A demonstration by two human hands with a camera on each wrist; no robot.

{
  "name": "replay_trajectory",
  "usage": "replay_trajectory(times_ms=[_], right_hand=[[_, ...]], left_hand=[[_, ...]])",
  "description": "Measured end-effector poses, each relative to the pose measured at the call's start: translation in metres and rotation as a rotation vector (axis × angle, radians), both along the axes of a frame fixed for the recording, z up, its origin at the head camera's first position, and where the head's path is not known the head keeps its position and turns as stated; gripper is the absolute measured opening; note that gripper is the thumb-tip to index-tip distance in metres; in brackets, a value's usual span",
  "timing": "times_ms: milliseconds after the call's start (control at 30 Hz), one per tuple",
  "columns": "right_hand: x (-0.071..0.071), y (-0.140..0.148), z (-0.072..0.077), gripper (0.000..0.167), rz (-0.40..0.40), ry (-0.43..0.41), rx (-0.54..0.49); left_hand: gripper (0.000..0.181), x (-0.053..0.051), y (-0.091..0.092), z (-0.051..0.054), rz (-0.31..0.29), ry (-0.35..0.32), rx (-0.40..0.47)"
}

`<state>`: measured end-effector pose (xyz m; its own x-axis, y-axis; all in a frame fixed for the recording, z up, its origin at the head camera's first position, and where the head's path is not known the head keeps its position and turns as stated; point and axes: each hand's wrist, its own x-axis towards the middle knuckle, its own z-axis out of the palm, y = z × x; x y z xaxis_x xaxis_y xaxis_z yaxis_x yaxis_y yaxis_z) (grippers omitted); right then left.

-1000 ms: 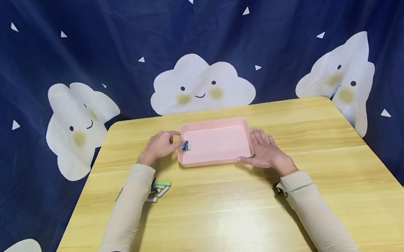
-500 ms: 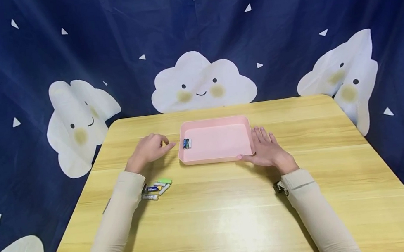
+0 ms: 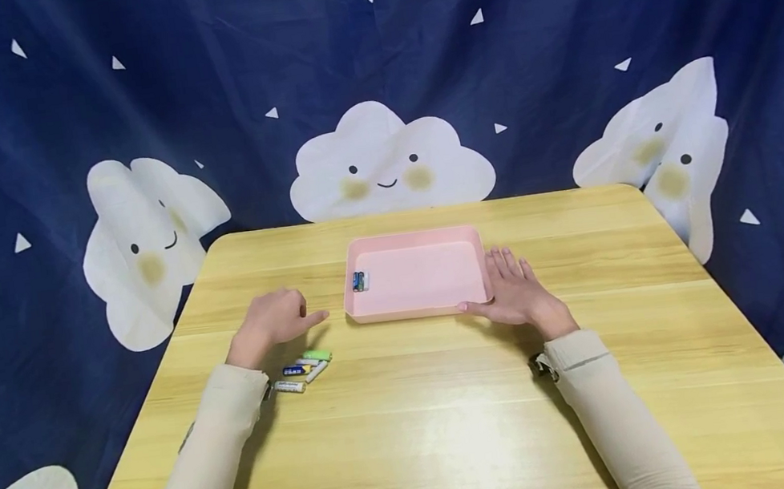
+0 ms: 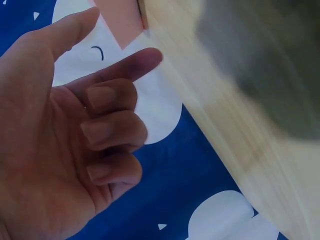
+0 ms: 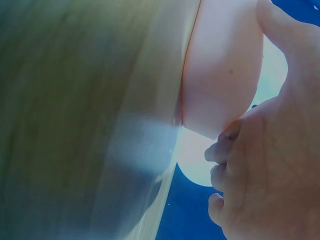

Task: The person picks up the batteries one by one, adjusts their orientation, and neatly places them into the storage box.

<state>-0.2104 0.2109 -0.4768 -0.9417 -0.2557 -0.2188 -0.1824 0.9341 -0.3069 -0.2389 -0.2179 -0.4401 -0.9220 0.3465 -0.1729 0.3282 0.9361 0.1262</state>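
Note:
My left hand (image 3: 273,318) hovers over the table left of the pink tray (image 3: 420,311), holding nothing. In the left wrist view its thumb and index finger stretch out, while the other fingers (image 4: 115,127) hang loosely curled. Just below it in the head view lies a loose cluster of batteries: a green one (image 3: 317,355), a blue and yellow one (image 3: 297,370) and some white ones (image 3: 290,387). Dark and white batteries (image 3: 360,281) lie inside the tray by its left wall. My right hand (image 3: 514,295) rests against the tray's right end, fingers straight, thumb at the near corner.
The light wooden table (image 3: 457,431) has rounded corners. Behind it hangs a dark blue curtain (image 3: 369,45) printed with white clouds and triangles. Small dark wrist cameras sit under both sleeves, the right one (image 3: 542,367) beside its cuff.
My left hand has drawn back from the tray's left end toward the lower left, over to the loose batteries. My right hand and the tray stay in place.

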Motion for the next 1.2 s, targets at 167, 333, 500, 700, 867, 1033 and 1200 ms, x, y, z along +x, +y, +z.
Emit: replay_trajectory(times_ms=[167, 333, 500, 700, 867, 1033, 1200], right_hand=[[0.000, -0.001, 0.001, 0.120, 0.000, 0.001, -0.005], [-0.001, 0.000, -0.001, 0.121, 0.002, -0.001, -0.001], [-0.001, 0.001, -0.002, 0.122, -0.001, -0.004, 0.001], [0.000, 0.000, 0.000, 0.122, 0.001, -0.004, -0.007], [0.002, 0.000, 0.003, 0.121, 0.000, -0.006, -0.021], [0.002, 0.000, 0.004, 0.121, 0.001, -0.004, -0.012], [0.002, -0.001, 0.003, 0.120, 0.004, -0.005, -0.012]], left_hand=[[0.062, 0.014, 0.000, -0.004, 0.023, -0.037, -0.037], [0.064, 0.021, 0.004, -0.007, 0.018, -0.071, -0.091], [0.066, 0.025, 0.009, -0.010, 0.012, -0.092, -0.113], [0.066, 0.029, 0.012, -0.010, 0.014, -0.129, -0.144], [0.066, 0.029, 0.013, -0.009, 0.011, -0.145, -0.175], [0.066, 0.029, 0.016, -0.008, 0.020, -0.166, -0.196], [0.059, 0.030, 0.019, -0.007, 0.018, -0.193, -0.222]])
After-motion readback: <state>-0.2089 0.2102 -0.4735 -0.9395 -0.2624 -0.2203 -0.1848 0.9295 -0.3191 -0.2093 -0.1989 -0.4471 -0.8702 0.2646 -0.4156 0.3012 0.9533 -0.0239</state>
